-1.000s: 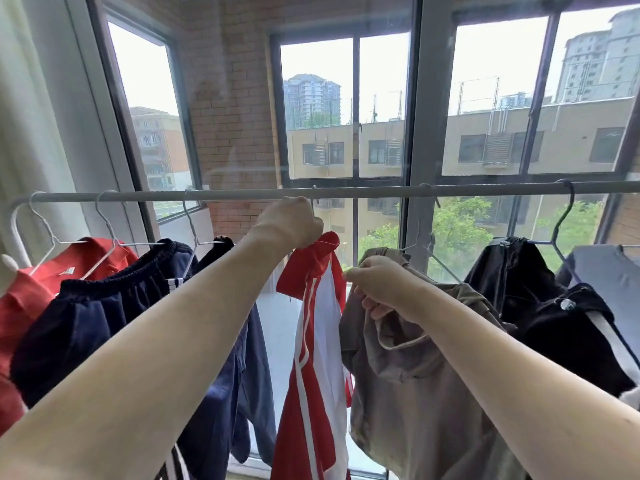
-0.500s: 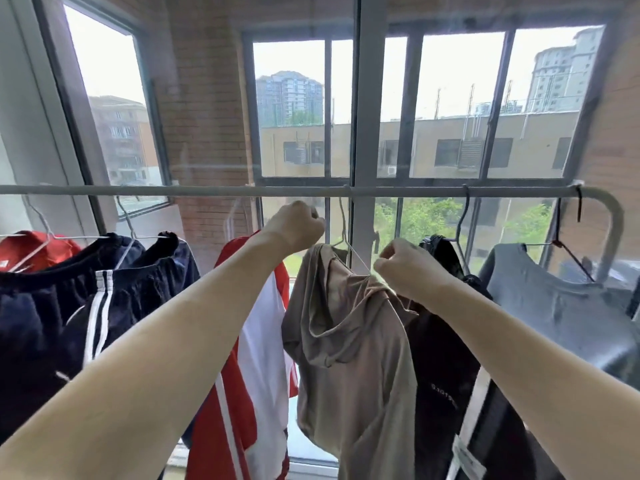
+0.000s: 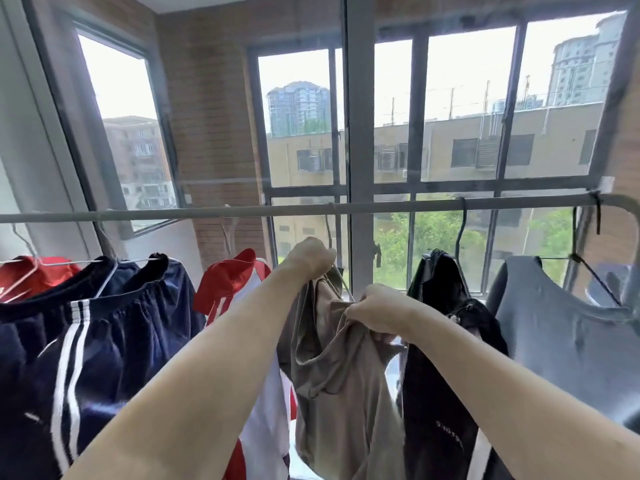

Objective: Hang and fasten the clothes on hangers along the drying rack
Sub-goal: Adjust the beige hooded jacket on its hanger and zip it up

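Beige top (image 3: 332, 368) hangs mid-rail (image 3: 242, 213), between red-white shirt (image 3: 239, 282) and black jacket (image 3: 440, 375). Left hand (image 3: 310, 258) closed round beige top's upper edge at hanger neck. Right hand (image 3: 375, 310) pinches bunched beige fabric at shoulder. Advice: steady hanger with left, draw fabric over hanger arm with right, smooth folds, keep hook seated on rail, leave gap from neighbours.

left hand (image 3: 310, 259) grips hanger neck | right hand (image 3: 375, 310) pinches beige hoodie (image 3: 332, 368) | rail (image 3: 194, 213) above
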